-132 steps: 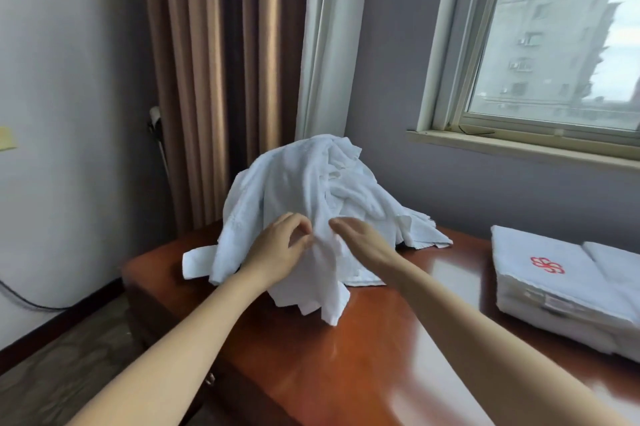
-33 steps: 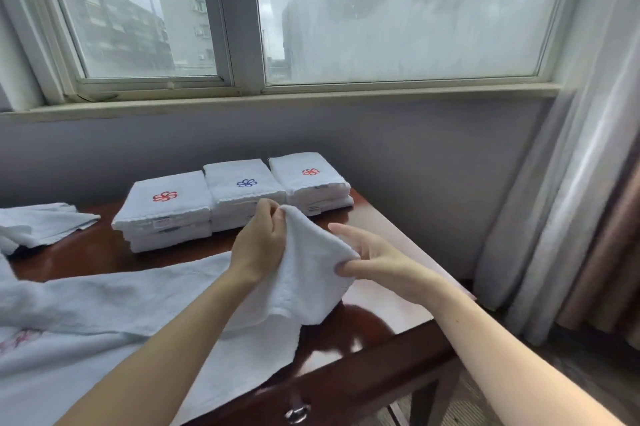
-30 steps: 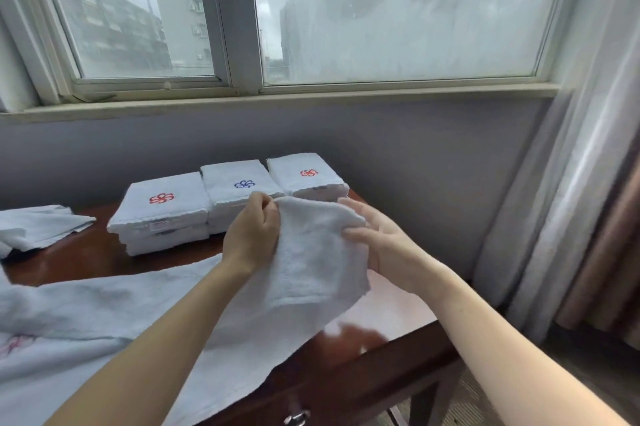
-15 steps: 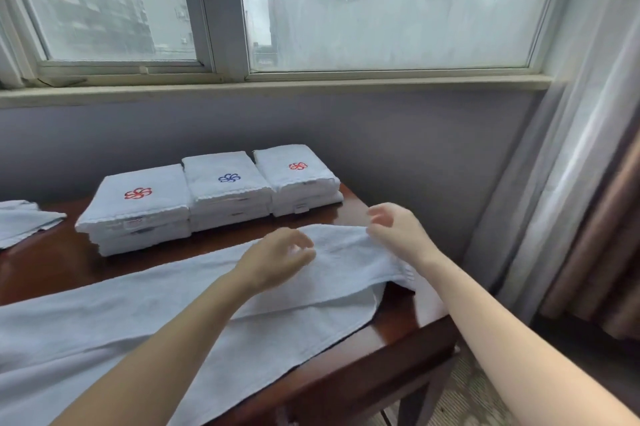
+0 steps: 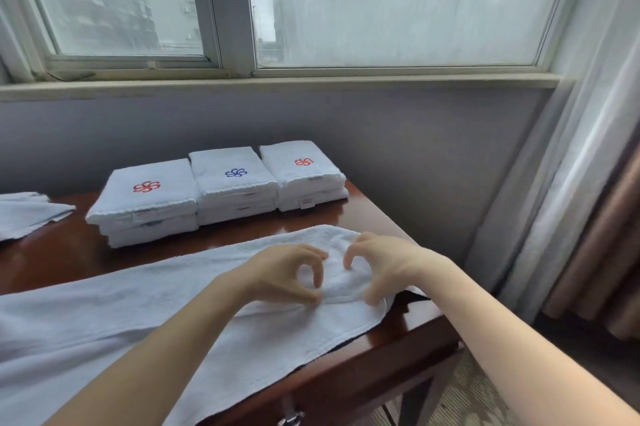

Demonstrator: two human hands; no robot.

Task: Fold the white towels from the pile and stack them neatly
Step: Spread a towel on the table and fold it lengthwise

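1. Spreading the towel (image 5: 138, 314) lengthwise along the near side of the table (image 5: 52, 262), with its right end reaching the right corner and slightly overhanging it. Probably flattening it so the edges can be matched before any fold.
2. Curling the left hand (image 5: 287, 273) over that right end, with thumb and forefinger bent toward each other and touching the cloth. Apparently pinching up a small ridge rather than pressing flat.
3. Mirroring this with the right hand (image 5: 381, 262) just beside it, fingers clawed narrow and thumb down near the end hem. Seemingly gripping the cloth too, though the contact under the fingertips is partly hidden.
4. Working both hands close together at one end, likely gathering the short edge so it can be carried over toward the far end, which runs out of view to the left.
5. Reserving the back of the table for three folded stacks (image 5: 235, 183), set side by side and touching, emblems facing up. Probably using them as the place for the finished towel while leaving the front strip free for folding.
6. Leaving loose white towels (image 5: 27, 214) at the left edge, apart from the stacks, presumably awaiting their turn.
7. Risking a skewed fold if the overhanging corner slips while lifting.
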